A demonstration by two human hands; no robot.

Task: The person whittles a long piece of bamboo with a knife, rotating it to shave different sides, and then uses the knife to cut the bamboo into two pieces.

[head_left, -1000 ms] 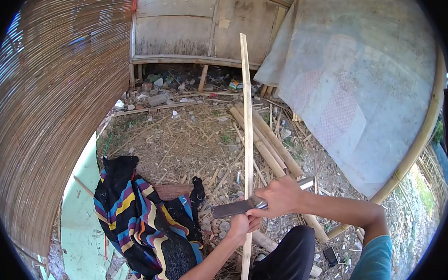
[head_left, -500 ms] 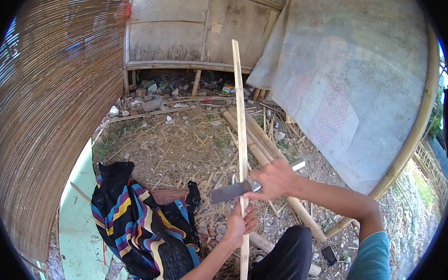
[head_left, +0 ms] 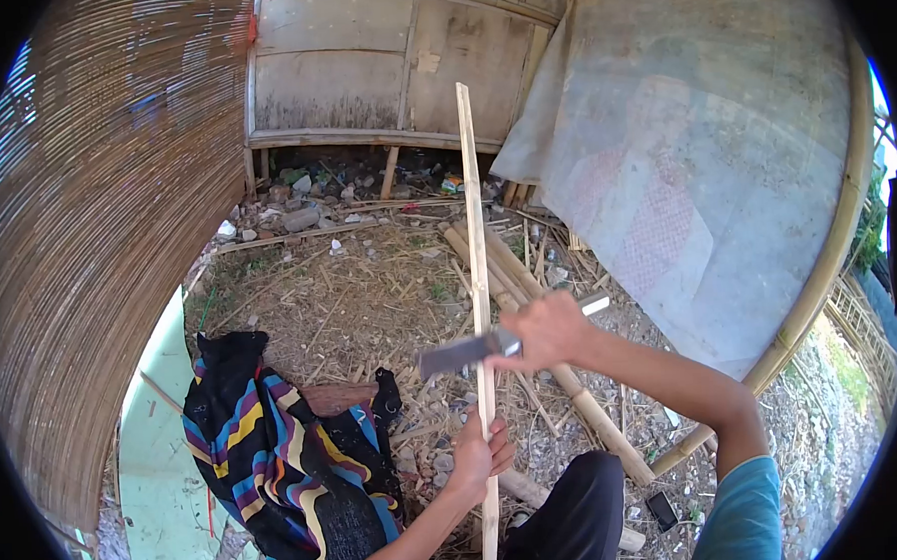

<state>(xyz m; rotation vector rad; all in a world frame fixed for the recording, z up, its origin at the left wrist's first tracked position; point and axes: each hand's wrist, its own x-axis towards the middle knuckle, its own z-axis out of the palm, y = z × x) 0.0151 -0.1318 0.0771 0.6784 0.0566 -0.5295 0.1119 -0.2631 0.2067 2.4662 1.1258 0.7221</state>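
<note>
Bare left hand (head_left: 479, 452) wrapped round lower part of long, pale, narrow bamboo strip (head_left: 475, 229), forearm angled in from strip's left. Bare right hand (head_left: 546, 329) higher, strip's right side, fingers curled tight, elbow bent. Dark-trousered knee (head_left: 593, 489) right of strip's lower end.

The right hand (head_left: 548, 331) hides much of the handle of the broad, grey metal knife (head_left: 459, 356), whose blade is blurred. The left hand (head_left: 473, 457) covers part of the long, pale bamboo strip (head_left: 477, 249), its lower end cut off. Near the far edge of the littered ground (head_left: 368, 273), a small, orange-marked scrap (head_left: 451, 184) is unreadable.
</note>
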